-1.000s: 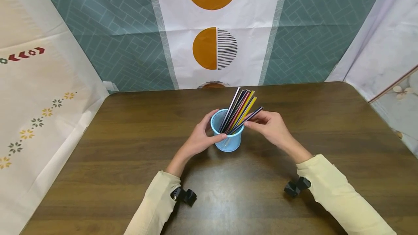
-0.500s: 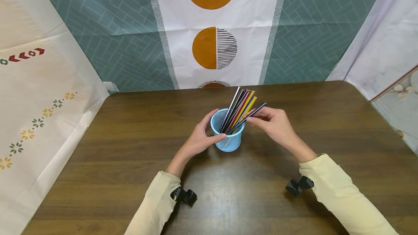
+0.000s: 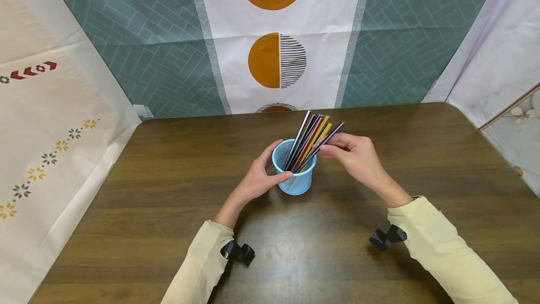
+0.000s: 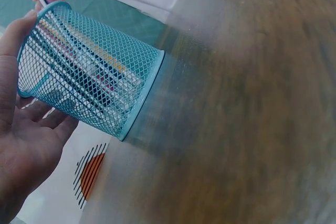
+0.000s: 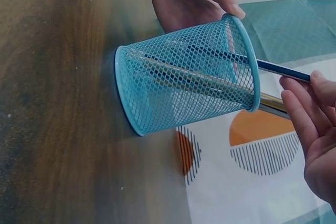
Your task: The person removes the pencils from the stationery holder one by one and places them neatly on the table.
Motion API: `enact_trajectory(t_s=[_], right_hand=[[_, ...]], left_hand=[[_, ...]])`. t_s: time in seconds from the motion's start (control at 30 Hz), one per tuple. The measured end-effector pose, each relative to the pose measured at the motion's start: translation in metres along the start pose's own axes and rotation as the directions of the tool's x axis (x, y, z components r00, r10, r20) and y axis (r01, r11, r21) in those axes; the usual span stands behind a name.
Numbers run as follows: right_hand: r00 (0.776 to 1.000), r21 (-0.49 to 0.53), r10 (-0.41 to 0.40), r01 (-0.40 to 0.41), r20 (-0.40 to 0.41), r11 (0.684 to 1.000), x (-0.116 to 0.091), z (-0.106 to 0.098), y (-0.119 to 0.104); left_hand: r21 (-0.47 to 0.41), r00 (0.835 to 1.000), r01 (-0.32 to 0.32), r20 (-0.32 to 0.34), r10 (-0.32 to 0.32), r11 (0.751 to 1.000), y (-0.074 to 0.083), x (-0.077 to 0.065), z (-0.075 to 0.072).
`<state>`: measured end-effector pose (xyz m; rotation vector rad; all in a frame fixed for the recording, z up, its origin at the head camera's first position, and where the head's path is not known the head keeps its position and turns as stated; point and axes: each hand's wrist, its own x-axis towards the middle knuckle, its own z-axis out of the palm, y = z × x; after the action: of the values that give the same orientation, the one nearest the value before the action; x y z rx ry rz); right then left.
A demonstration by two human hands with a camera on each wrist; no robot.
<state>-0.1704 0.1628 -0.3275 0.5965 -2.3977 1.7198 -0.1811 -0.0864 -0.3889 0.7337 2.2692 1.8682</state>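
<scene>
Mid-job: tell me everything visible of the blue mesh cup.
The blue mesh cup is round and open-topped, its see-through walls metal-looking, with smooth bands at rim and base. It stands upright on the brown table, holding pencil-like sticks that slant out above its rim. The left hand grips it near the top; the right hand pinches one stick.

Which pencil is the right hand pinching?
The dark pencil furthest right in the head view: it leans lower than the others, its top apart from their bundle.

The head view is evenly lit, with pale glare on the tabletop (image 3: pixel 284 259); the wrist views are dimmer, the left hazy and seemingly motion-blurred.
</scene>
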Motion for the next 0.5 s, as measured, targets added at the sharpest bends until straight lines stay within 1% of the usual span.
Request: enact_trajectory(t_s=[0.3,0.5], right_hand=[[0.999,0.005,-0.033,0.033,-0.024,0.999,0.006,-0.001,-0.012],[0.998,-0.02,-0.057,0.056,-0.028,0.998,0.01,-0.002,-0.018]], left_hand=[[-0.008,1.0,0.004,0.002,-0.004,1.0,0.001,0.001,0.0],[-0.028,1.0,0.006,0.006,-0.006,1.0,0.002,0.0,0.0]])
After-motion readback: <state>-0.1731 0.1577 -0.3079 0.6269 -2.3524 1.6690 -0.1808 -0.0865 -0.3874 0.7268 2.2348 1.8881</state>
